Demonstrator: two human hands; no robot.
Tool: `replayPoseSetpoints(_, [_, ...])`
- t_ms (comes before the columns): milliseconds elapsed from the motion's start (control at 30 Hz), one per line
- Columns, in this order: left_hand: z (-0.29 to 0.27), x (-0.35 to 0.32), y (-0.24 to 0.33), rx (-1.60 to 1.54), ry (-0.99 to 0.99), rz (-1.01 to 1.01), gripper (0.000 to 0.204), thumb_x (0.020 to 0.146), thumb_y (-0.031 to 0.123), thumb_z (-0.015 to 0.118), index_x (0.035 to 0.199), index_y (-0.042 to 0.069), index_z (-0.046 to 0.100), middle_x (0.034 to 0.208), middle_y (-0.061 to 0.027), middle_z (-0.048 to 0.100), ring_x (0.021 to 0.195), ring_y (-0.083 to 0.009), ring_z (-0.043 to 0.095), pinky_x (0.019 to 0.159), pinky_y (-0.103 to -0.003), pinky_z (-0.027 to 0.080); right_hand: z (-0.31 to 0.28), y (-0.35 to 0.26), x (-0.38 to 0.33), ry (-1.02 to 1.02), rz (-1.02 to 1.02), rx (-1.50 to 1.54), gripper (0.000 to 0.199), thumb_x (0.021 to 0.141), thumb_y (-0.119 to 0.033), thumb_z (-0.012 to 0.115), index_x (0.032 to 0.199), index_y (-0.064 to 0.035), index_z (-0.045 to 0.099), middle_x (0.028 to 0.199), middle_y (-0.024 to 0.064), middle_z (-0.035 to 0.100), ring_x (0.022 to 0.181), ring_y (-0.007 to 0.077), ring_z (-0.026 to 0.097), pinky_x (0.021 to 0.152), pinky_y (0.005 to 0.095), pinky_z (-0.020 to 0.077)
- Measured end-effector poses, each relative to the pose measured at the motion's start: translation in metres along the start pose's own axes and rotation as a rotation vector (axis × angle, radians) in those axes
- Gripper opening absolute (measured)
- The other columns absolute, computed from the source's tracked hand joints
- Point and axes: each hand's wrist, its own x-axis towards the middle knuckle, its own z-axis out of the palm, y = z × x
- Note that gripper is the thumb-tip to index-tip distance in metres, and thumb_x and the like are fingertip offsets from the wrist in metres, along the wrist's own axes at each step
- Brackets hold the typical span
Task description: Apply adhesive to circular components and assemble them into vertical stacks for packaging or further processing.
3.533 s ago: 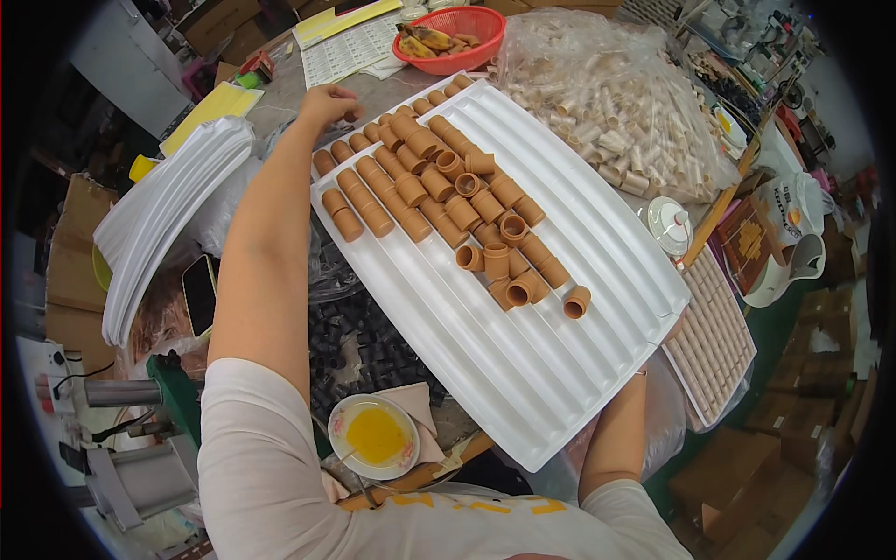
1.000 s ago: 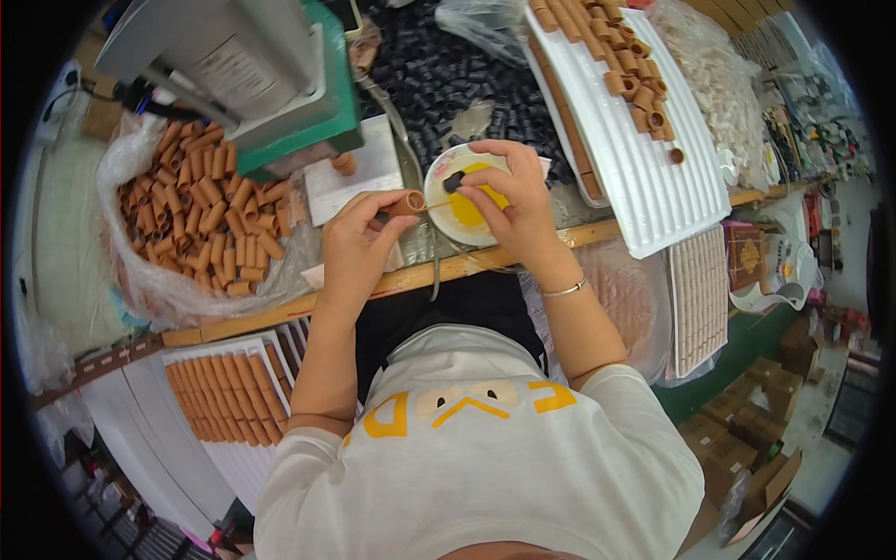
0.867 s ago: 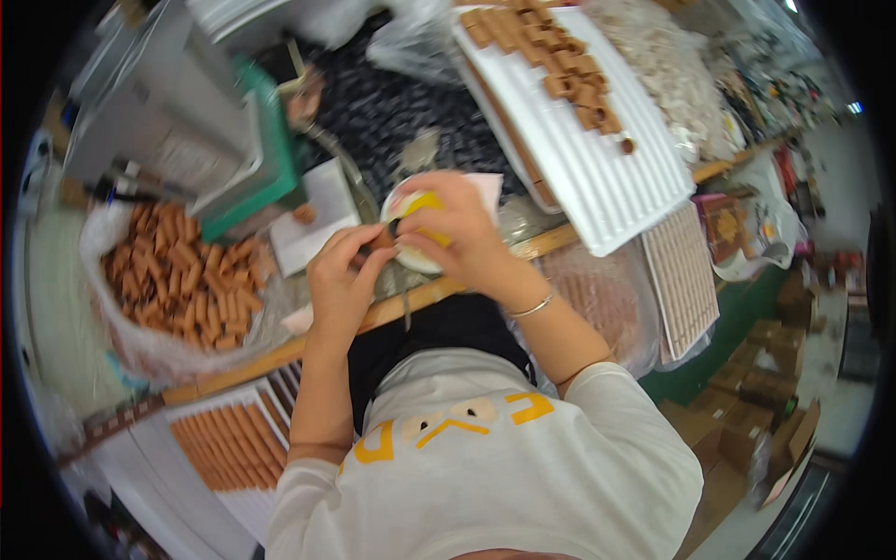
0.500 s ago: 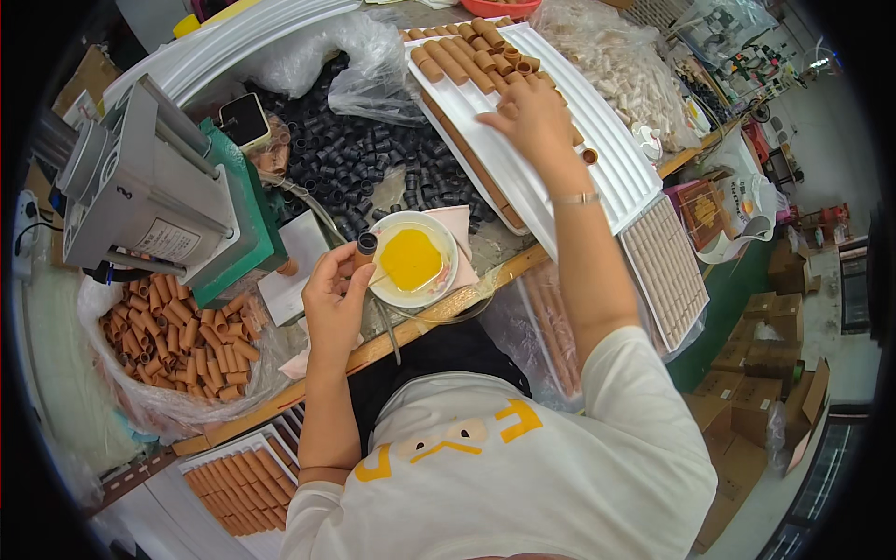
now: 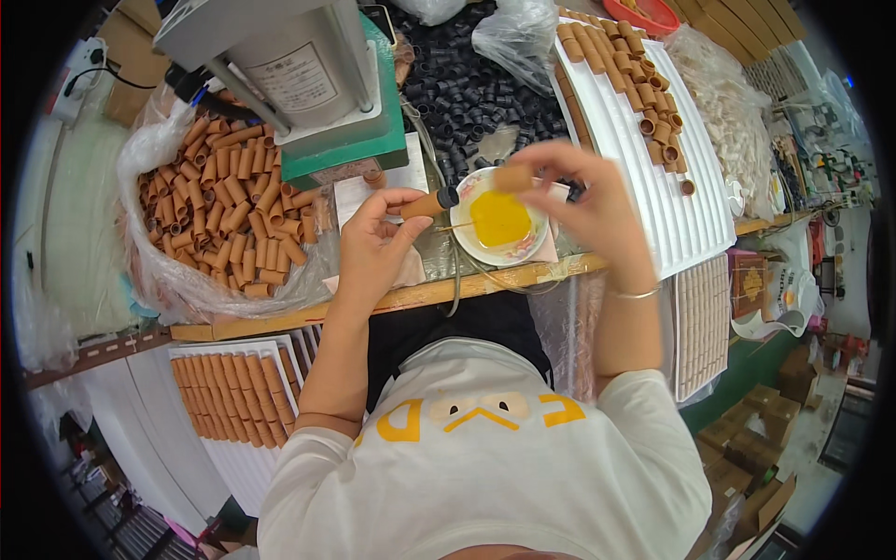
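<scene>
My left hand [image 5: 375, 233] is closed on a brown tube [image 5: 425, 206] that has a black fitting [image 5: 448, 197] in its right end. A thin stick [image 5: 452, 227] runs from the same fingers toward the yellow liquid [image 5: 502, 218]. That liquid lies in a white bowl [image 5: 528, 250] with a patterned inside. Over the bowl's far side, my right hand [image 5: 590, 191] pinches a short brown tube [image 5: 511, 178], slightly blurred. The two tubes are apart, the right one a little higher in the picture.
At the left, a plastic bag [image 5: 140, 238] holds many brown tubes beside a press with a green base [image 5: 350, 149]. Black fittings [image 5: 467, 117] lie heaped behind the bowl. On the right, a white ribbed tray [image 5: 695, 229] bears more tubes. The wooden table edge [image 5: 392, 306] runs before me.
My right hand has come back from the tray to the bowl, now with a brown tube in it. My left hand still holds its tube, now tilted further over. The whole view has shifted.
</scene>
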Motion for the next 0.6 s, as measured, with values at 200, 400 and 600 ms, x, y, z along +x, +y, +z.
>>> replayPoseSetpoints(200, [-0.018, -0.013, 0.007, 0.008, -0.11, -0.121, 0.028, 0.083, 0.002, 0.073, 0.11, -0.001, 0.063, 0.099, -0.0044, 0.066, 0.078, -0.0043, 0.058, 0.066, -0.017, 0.047, 0.072, 0.025, -0.004, -0.181, 0.016, 0.228, 0.034, 0.071, 0.0, 0.078, 0.103, -0.0037, 0.069, 0.087, 0.0012, 0.065, 0.073, 0.0075, 0.056, 0.07, 0.0226, 0.0462])
replayPoseSetpoints(400, [-0.024, -0.012, 0.0, -0.257, 0.039, -0.022, 0.035, 0.082, -0.001, 0.073, 0.114, -0.002, 0.058, 0.095, -0.0075, 0.067, 0.076, -0.005, 0.061, 0.065, -0.019, 0.048, 0.095, 0.021, 0.007, -0.216, -0.211, -0.125, 0.022, 0.074, -0.013, 0.073, 0.091, -0.003, 0.062, 0.075, 0.0142, 0.066, 0.068, 0.0316, 0.063, 0.062, 0.0388, 0.0486])
replayPoseSetpoints(600, [-0.037, 0.036, 0.006, 0.82, 0.08, 0.076, 0.028, 0.085, 0.004, 0.068, 0.111, -0.004, 0.062, 0.095, -0.0095, 0.071, 0.081, -0.0179, 0.066, 0.071, -0.03, 0.052, 0.127, 0.044, 0.048, -0.06, -0.053, -0.227, 0.039, 0.072, -0.019, 0.078, 0.104, -0.0083, 0.06, 0.085, 0.0119, 0.066, 0.079, 0.0322, 0.059, 0.07, 0.0424, 0.044])
